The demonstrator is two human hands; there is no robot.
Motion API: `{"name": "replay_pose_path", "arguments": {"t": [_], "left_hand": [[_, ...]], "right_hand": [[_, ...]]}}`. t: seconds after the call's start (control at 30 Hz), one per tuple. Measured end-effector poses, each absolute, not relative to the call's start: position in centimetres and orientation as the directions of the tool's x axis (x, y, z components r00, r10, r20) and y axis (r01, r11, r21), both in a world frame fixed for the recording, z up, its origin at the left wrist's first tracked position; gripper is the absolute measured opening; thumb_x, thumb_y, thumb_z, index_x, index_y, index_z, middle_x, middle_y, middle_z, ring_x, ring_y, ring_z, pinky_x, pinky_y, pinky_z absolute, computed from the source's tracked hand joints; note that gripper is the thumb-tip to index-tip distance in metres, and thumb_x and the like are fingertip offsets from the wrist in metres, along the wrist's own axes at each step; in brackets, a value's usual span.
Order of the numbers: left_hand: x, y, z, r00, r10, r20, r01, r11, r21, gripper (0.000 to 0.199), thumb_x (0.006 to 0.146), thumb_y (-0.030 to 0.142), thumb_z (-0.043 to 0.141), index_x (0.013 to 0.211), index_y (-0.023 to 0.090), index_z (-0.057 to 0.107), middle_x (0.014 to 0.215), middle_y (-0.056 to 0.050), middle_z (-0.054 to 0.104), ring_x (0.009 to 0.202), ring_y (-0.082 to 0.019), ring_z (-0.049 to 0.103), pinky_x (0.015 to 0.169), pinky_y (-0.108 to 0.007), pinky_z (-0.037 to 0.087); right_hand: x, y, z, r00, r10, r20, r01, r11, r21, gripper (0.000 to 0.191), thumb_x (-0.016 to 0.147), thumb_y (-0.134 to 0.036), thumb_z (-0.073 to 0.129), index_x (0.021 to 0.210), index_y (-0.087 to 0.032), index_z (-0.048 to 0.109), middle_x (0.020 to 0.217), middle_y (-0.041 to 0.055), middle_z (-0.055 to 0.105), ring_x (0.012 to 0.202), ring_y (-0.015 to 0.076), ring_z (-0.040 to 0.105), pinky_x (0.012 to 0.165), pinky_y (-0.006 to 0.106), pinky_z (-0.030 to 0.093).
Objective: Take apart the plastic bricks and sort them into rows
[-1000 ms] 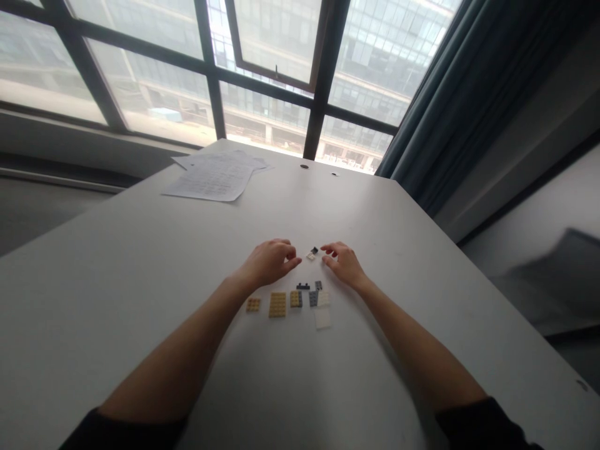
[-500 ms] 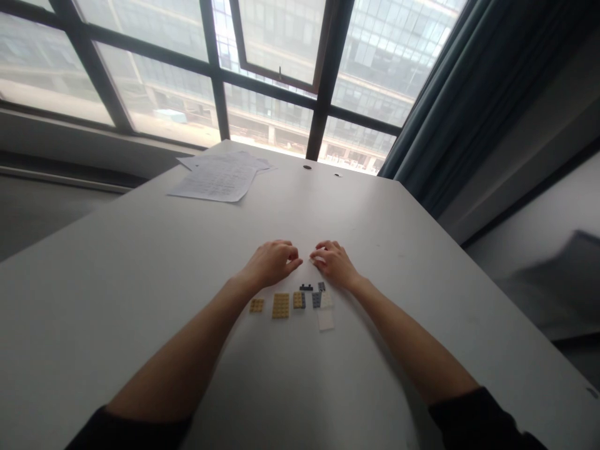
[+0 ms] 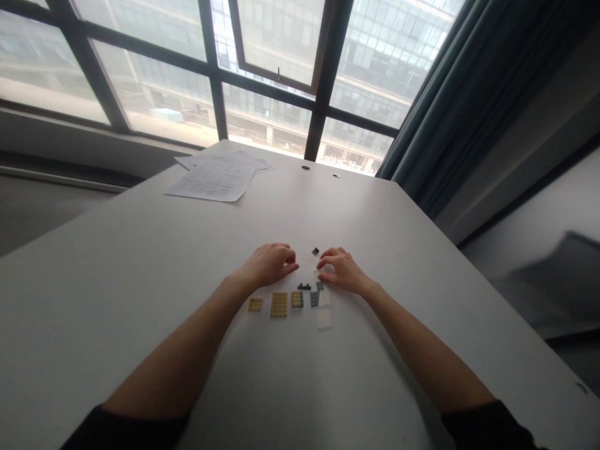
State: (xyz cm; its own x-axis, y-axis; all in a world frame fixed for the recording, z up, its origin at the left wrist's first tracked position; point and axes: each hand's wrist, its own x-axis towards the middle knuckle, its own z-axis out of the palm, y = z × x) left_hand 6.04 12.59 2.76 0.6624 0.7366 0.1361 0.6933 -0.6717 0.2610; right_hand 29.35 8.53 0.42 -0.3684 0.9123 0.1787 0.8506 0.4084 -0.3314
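Note:
My left hand (image 3: 272, 264) rests on the table with curled fingers and the thumb apart; I see nothing in it. My right hand (image 3: 344, 271) has a small white piece (image 3: 318, 272) at its thumb and fingertips, too small to make out well. Just beyond them lies a small dark piece (image 3: 315, 250). Nearer me are a black bar-shaped piece (image 3: 304, 287), a small grey plate (image 3: 319, 286), a larger grey plate (image 3: 314, 299), a white studded plate (image 3: 324, 299) and a smooth white tile (image 3: 324, 319). Tan plates (image 3: 279, 304) lie toward the left, one against a grey piece.
Printed sheets of paper (image 3: 206, 178) lie at the far left of the white table (image 3: 140, 250). Two small round fittings (image 3: 305, 167) sit near its far edge. Behind stand a window (image 3: 281, 37) and a dark curtain (image 3: 445, 100).
My right hand has moved slightly toward me and to the right, and a small dark piece now shows beyond it. My left hand has hardly moved.

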Motion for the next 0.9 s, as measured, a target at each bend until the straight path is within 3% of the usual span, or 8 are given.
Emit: {"name": "replay_pose_path", "arguments": {"t": [0.43,0.9], "left_hand": [[6.0,12.7,2.5,0.663,0.739,0.12,0.698,-0.668,0.259,0.026,0.084,0.04,0.05,0.078,0.022,0.068,0.09,-0.003,0.068,0.078,-0.018,0.06,0.069,-0.027,0.042],[6.0,12.6,2.8,0.658,0.744,0.118,0.701,-0.662,0.264,0.026,0.084,0.04,0.051,0.079,0.022,0.068,0.09,-0.004,0.068,0.079,-0.018,0.061,0.07,-0.027,0.043]], "right_hand": [[31.2,5.8,0.5,-0.316,0.929,0.195,0.844,0.368,-0.389,0.011,0.078,-0.027,0.069,0.088,-0.023,0.071,0.112,0.006,0.063,0.11,0.0223,0.049,0.097,0.043,0.034],[31.0,5.2,-0.4,-0.294,0.927,0.232,0.817,0.369,-0.443,0.006,0.081,-0.021,0.065,0.083,-0.023,0.07,0.105,0.0045,0.065,0.104,0.0199,0.052,0.095,0.039,0.036]]}}
